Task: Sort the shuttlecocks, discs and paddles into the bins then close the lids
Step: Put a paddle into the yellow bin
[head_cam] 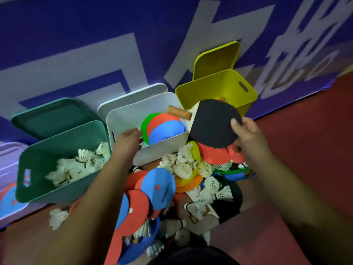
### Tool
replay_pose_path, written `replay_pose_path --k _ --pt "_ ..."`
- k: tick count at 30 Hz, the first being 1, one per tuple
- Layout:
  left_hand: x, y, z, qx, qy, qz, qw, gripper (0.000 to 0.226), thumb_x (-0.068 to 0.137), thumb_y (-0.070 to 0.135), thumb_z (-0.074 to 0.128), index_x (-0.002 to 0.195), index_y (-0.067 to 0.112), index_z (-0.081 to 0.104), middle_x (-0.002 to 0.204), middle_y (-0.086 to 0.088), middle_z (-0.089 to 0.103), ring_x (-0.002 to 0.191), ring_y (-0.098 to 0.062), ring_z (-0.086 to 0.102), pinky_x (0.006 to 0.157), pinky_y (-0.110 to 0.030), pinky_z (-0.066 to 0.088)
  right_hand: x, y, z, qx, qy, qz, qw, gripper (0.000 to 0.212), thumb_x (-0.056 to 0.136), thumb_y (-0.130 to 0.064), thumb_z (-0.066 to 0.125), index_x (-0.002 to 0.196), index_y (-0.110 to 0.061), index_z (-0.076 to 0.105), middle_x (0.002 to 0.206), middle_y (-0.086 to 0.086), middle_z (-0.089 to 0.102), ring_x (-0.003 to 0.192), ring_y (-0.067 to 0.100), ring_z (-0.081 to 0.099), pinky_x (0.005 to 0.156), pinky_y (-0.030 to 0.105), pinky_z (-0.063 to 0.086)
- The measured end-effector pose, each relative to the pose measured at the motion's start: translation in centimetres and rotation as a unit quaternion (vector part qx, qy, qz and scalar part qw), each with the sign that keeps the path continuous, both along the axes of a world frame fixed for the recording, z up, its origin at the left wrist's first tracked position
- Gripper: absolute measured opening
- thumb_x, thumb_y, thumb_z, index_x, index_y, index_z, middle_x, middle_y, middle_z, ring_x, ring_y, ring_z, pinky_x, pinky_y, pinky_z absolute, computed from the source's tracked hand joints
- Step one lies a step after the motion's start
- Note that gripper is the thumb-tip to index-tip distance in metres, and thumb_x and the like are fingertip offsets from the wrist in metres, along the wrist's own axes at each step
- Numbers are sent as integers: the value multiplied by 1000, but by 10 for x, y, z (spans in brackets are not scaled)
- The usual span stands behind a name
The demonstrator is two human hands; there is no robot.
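Right hand [246,134]: grips black round-faced paddle [212,121]
Left hand [129,139]: loose, above white plastic bin [152,153]
Writing: print on blue flat disc [162,188] illegible

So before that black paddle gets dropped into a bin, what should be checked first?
1. Grip: the right hand pinches the round black paddle at its edge. Ok.
2. Yellow plastic bin open, with its yellow lid tipped back against the wall. Ok.
3. Yellow bin's contents are paddles: mostly hidden behind the held paddle. Cannot tell.
4. The paddle's wooden handle is free of the white plastic bin: it overlaps that bin's corner in this view. Cannot tell.
5. Left hand out of the way, at the white bin. Ok.
6. Sorting finished: a mixed pile of shuttlecocks and discs lies on the floor. Not ok.
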State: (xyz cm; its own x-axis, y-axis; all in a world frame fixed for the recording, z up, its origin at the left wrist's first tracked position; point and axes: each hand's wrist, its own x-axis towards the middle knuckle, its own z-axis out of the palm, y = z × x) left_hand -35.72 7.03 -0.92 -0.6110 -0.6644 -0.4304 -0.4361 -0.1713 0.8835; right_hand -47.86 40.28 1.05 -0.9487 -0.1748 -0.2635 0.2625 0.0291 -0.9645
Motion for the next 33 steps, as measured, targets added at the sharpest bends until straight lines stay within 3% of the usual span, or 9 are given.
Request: replay_pose_path --k 3,6,14,17,19,21,28,31,33 --pt "-6 13 -4 -62 -20 -20 998 28 88 29 70 115 21 74 106 -5 79 102 -22 76 97 -49 60 -30 8 7 -9 -33 -88 996 11 107 -33 61 108 -22 60 75 0 63 37 10 42 43 22 33" --pt "-11 25 -9 -104 -27 -51 993 18 94 21 67 109 20 76 102 -4 79 98 -21 76 97 -50 60 -69 9 12 -34 -88 -141 985 10 106 -22 60 97 -21 58 58 -5 54 34 5 40 42 19 33" --pt "-23 45 -23 -188 -71 -107 974 22 99 23 61 116 23 74 107 9 78 105 -14 71 100 -42 55 -149 -25 9 54 -136 -87 985 15 98 -16 70 88 -8 64 58 6 51 44 19 49 47 28 45" --pt "-24 48 -25 -192 -82 -105 972 22 98 25 60 116 25 74 108 10 78 106 -14 70 100 -42 55 -165 -35 -3 8 -161 -71 984 7 105 -10 59 98 -8 62 71 8 56 51 17 57 46 28 53" --pt "-25 49 -25 -193 -84 -101 972 22 99 24 59 115 25 74 108 10 78 106 -13 71 99 -42 56 -170 -38 -12 -70 -167 -70 981 15 110 -4 41 117 -9 54 89 12 61 63 20 69 51 29 61" --pt "-25 49 -26 -192 -81 -93 974 21 100 22 59 115 24 74 107 11 78 105 -11 71 99 -41 56 -172 -39 -21 -93 -157 -85 979 26 109 0 39 130 -9 52 96 14 63 77 24 71 61 29 64" --pt "-18 65 -25 -215 -33 -49 975 23 101 14 54 110 24 73 109 12 77 105 -1 70 94 -27 54 -117 -29 -39 32 -82 -25 996 18 102 -9 53 102 -18 69 99 0 72 74 13 66 57 26 54" --pt "-10 73 -24 -218 -17 -38 975 25 100 11 53 110 24 72 107 13 77 105 0 69 91 -25 53 -94 -22 -55 140 -24 23 990 20 101 -15 54 107 -21 72 104 -2 74 85 18 68 67 33 55" --pt "-4 77 -24 -210 -7 -31 977 24 99 12 54 108 26 71 105 13 78 104 -2 70 87 -28 55 -84 -14 -70 247 25 79 965 28 98 -17 58 122 -21 72 112 1 74 87 19 68 72 29 51"
